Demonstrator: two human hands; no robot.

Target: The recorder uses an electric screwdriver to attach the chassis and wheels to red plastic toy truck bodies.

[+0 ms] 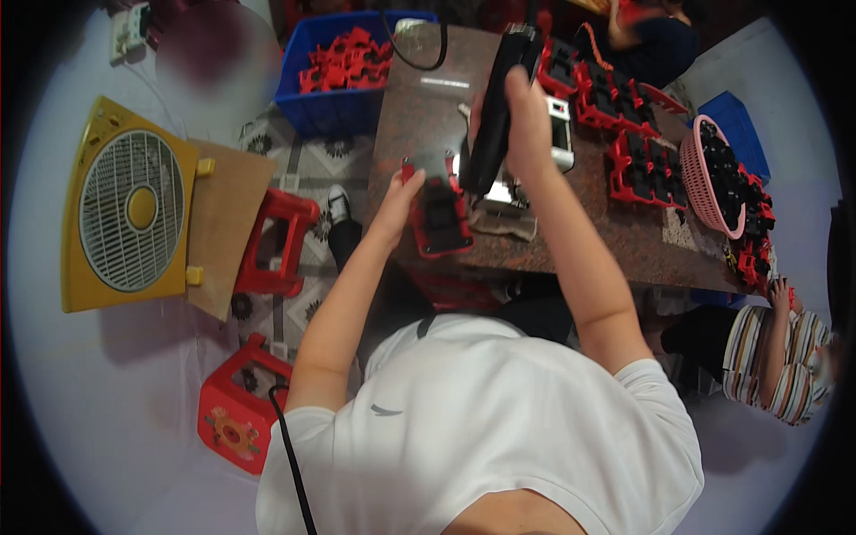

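Observation:
In my right hand (530, 125) is a black electric screwdriver (490, 147), gripped around its body with the tip pointing down toward me. A cord runs from its top end. My left hand (398, 203) holds the left edge of a red and black plastic assembly (441, 221) near the table's front edge. The screwdriver's lower end is just right of that assembly; whether they touch I cannot tell. Beside the tip sits a shiny metallic piece (504, 223), partly hidden by my right arm. Behind my right wrist stands a white device (560, 134).
On the speckled table (571, 236), rows of red and black assemblies (646, 169) stand right, beside a pink basket (704, 183) of black parts. A blue bin (330, 111) holds red pieces. Red stools (281, 241) and a yellow fan (134, 205) are left. Two people sit nearby.

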